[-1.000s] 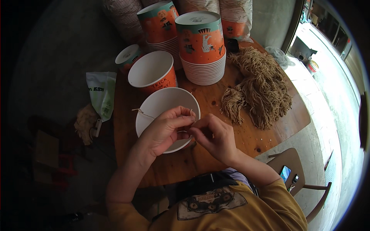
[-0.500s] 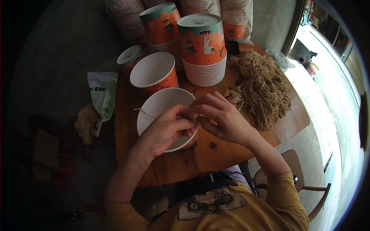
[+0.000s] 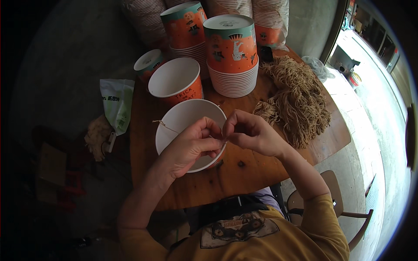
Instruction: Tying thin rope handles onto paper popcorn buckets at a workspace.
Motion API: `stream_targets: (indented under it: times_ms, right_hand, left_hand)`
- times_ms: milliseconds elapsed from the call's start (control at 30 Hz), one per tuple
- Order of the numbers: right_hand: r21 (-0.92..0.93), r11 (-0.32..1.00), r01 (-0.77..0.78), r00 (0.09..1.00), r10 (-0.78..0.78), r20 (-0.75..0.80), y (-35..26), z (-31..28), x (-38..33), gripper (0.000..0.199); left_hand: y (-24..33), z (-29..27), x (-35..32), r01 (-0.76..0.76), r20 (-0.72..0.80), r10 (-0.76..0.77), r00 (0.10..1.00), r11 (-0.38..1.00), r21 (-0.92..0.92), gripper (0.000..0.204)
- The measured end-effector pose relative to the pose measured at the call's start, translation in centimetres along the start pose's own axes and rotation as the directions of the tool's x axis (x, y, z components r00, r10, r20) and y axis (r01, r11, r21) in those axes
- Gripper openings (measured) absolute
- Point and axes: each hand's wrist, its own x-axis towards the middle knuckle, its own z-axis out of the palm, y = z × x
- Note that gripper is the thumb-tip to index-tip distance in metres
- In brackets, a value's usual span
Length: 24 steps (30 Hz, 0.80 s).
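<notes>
A white-lined paper bucket [image 3: 167, 141] stands mouth up near the table's front edge, tilted a little toward me. A thin tan cord [image 3: 167, 126] passes through its left wall, with a small knot and loose tail outside, and runs inside toward my hands. At the bucket's right rim, my left hand [image 3: 198, 143] is closed, thumb and fingers pinching the cord. My right hand [image 3: 254, 134] meets it there, thumb and forefinger pinched together on the cord's end. The fingers mostly hide that end and the rim behind them.
Just behind stands another orange bucket [image 3: 174, 78]. Upside-down bucket stacks [image 3: 230, 52] rise at the back, before plastic-wrapped stacks [image 3: 270, 21]. A heap of tan cords [image 3: 300, 102] lies on the right of the wooden table [image 3: 187, 191]. A white-green bag [image 3: 117, 104] hangs left; a chair [image 3: 333, 191] stands right.
My right hand's fingers have closed from a looser curl into a pinch and turned slightly, meeting my left fingertips. My left hand has barely moved. The bucket stays in place.
</notes>
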Motion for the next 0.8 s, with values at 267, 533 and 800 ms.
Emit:
stream_targets:
  times_ms: [267,533,800]
  right_hand:
    - [0.190,0.967,-0.168,0.984,0.176,-0.023,-1.1,0.2,0.2,0.013]
    - [-0.591,0.806,0.028,0.990,-0.106,-0.097,-1.8,1.9,-0.7,0.015]
    - [-0.597,0.801,-0.037,0.986,-0.068,-0.152,-1.5,2.5,-1.0,0.014]
  left_hand:
    - [-0.1,0.2,-0.2,-0.018,-0.022,0.020,1.000,0.998,0.066,0.023]
    - [-1.1,0.7,-0.7,-0.191,-0.081,0.226,0.971,0.930,0.313,0.022]
    - [-1.6,1.3,-1.4,-0.361,0.030,0.518,0.855,0.553,0.751,0.021]
